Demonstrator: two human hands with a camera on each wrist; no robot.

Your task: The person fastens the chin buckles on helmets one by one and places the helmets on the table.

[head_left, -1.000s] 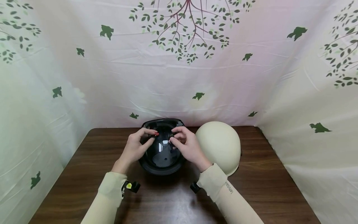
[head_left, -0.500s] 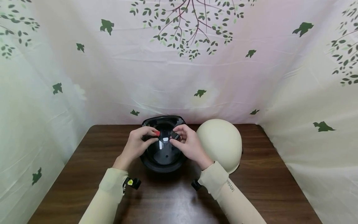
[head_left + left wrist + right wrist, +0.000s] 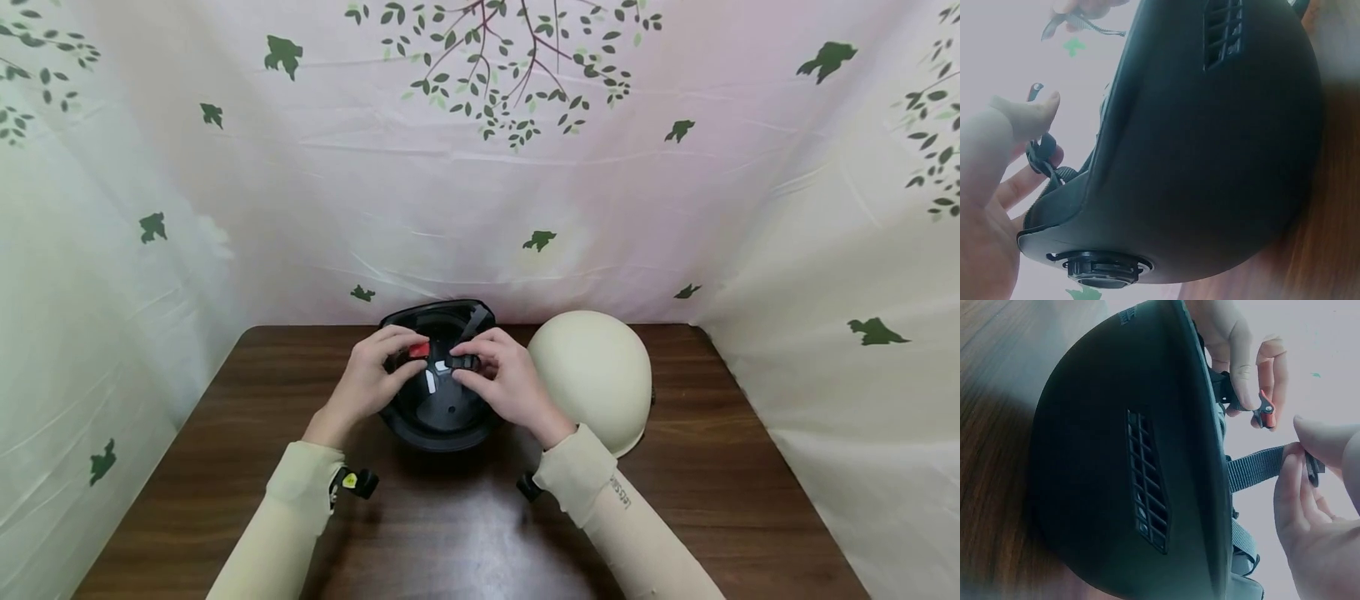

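A glossy black helmet [image 3: 442, 439] lies upside down on the table, its hollow facing up. Over its opening my left hand [image 3: 367, 375] pinches the red buckle part [image 3: 420, 350] of the chin strap between thumb and fingers. Opposite it, my right hand [image 3: 510, 379] pinches the black buckle part [image 3: 463, 362] at the end of a black webbing strap [image 3: 1257, 469], which runs taut up from the rim in the right wrist view. A small gap separates the two buckle parts. Vent slots [image 3: 1146, 481] show in the helmet's outer shell.
A cream helmet [image 3: 592, 379] sits dome up right beside the black one, near my right forearm. Both stand towards the back of the brown wooden table [image 3: 225, 467]. Behind hangs a pale cloth [image 3: 450, 200] printed with leaves and birds.
My right hand has turned the black buckle part to lie more level, facing the red one. The red buckle part shows more fully in my left fingers. The head view has tilted down slightly.
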